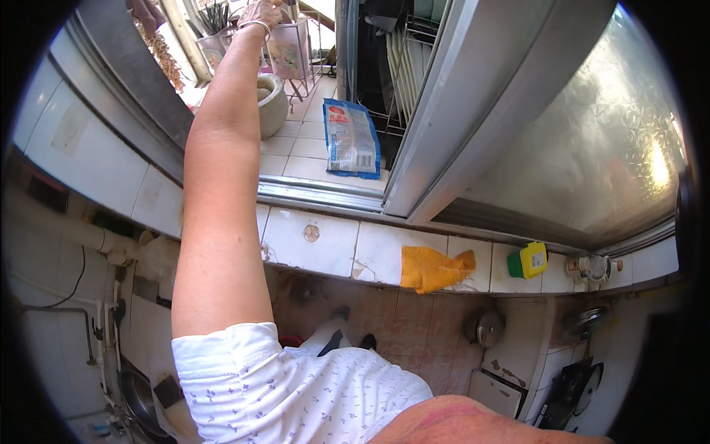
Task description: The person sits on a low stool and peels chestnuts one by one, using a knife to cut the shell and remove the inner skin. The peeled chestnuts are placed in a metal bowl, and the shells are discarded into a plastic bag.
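My left arm reaches up through the open window frame. My left hand [260, 14], with a bracelet at the wrist, is at the top edge, over the rim of a floral utensil holder [289, 50] in a wire rack. Whether its fingers grip anything cannot be made out. Dark chopsticks [214, 19] stand in another holder to its left. Below the hand, partly behind my forearm, is a stone mortar [273, 105]. A blue and clear plastic packet [353, 139] bearing writing lies on the tiles to the right. My right hand is out of view.
The metal window track [321, 191] crosses below the packet. On the tiled ledge lie an orange cloth [435, 268], a green tub with yellow lid [528, 260] and a glass jar [593, 267]. White plates [407, 72] stand in a rack. A metal-lidded pot [489, 328] sits lower right.
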The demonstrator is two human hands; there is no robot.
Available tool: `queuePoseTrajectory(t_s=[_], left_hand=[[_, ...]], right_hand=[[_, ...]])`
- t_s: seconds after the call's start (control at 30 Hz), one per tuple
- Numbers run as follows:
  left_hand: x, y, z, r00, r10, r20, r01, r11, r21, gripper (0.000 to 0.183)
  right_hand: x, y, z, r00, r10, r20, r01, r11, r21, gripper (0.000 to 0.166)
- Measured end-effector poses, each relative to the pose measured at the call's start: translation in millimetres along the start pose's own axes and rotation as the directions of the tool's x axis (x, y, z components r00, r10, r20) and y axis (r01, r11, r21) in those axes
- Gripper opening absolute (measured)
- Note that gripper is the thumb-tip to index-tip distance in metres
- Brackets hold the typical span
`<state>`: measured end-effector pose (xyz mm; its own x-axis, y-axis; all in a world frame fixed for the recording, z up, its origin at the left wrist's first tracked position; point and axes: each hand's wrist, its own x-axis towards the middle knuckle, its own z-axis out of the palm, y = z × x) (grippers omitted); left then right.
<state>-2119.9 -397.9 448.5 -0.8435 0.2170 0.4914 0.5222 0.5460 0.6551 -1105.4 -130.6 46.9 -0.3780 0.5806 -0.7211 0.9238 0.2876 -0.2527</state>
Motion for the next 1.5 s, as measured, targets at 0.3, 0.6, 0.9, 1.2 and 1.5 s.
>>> queuePoseTrajectory(t_s=[0.3, 0.6, 0.9, 1.2, 1.5], left_hand=[[2.7, 60.5, -34.9, 0.970, -0.175, 0.168, -0.014, 0.653, 0.758, 0.037], [14.7, 75.1, -61.9, 0.952, -0.058, 0.299, -0.165, 0.728, 0.666, 0.041], [-11.2, 136.7, -88.8, 0.872, 0.373, 0.317, -0.484, 0.753, 0.446, 0.040], [-301.4, 248.8, -25.2, 0.781, 0.624, -0.030, -0.624, 0.777, -0.086, 0.040], [-677.5, 400.1, 62.3, 0.564, 0.768, 0.301, 0.047, 0.335, -0.941, 0.042]], right_hand=[[7.7, -38.3, 13.4, 0.999, 0.027, 0.023, -0.028, 0.999, 0.043, 0.021], [-13.1, -31.9, 40.9, 0.996, 0.062, 0.060, -0.067, 0.994, 0.089, 0.020], [0.3, 66.1, 144.8, 0.875, -0.365, 0.319, 0.475, 0.778, -0.411, 0.025], [-42.0, 21.2, 93.8, 0.981, -0.115, -0.154, 0.149, 0.961, 0.233, 0.030], [-188.6, 39.5, -22.1, 0.886, -0.353, -0.301, 0.361, 0.118, 0.925, 0.042]])
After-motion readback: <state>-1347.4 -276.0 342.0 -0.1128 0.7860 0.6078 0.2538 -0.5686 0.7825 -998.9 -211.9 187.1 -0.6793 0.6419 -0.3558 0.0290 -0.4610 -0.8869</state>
